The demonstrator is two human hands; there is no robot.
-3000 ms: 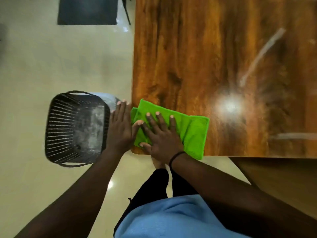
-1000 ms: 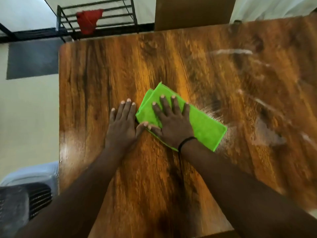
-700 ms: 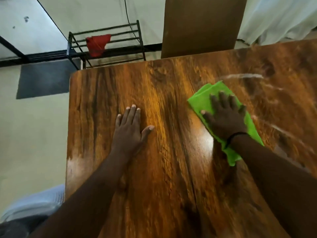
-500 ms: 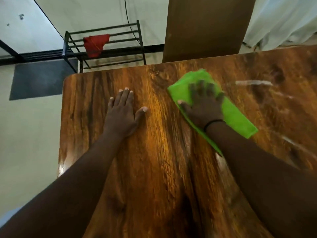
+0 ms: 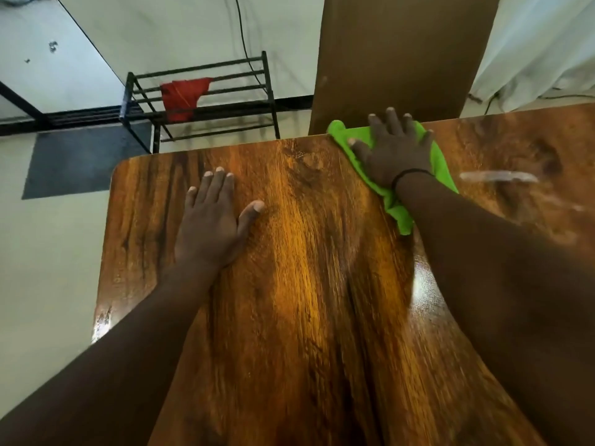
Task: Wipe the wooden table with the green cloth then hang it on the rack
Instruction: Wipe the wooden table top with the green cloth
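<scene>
Your right hand [image 5: 394, 152] lay flat, fingers spread, pressing the green cloth [image 5: 442, 162] against the far edge of the wooden table [image 5: 306, 300]; nothing was gripped. Your left hand [image 5: 211, 226] rested open and flat on bare wood, well apart from the cloth. Beyond the table stood the rack [image 5: 267, 91], a red cloth [image 5: 182, 96] draped on it. The green cloth's long axis ran diagonally, from the far edge back toward your right forearm.

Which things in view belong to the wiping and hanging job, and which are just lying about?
Part of the job:
- green cloth, flat under the right hand
- wooden table, left hand braced on it
- black rack beyond the table

Just there:
- red cloth on the rack
- dark floor mat
- brown board leaning behind the table
</scene>
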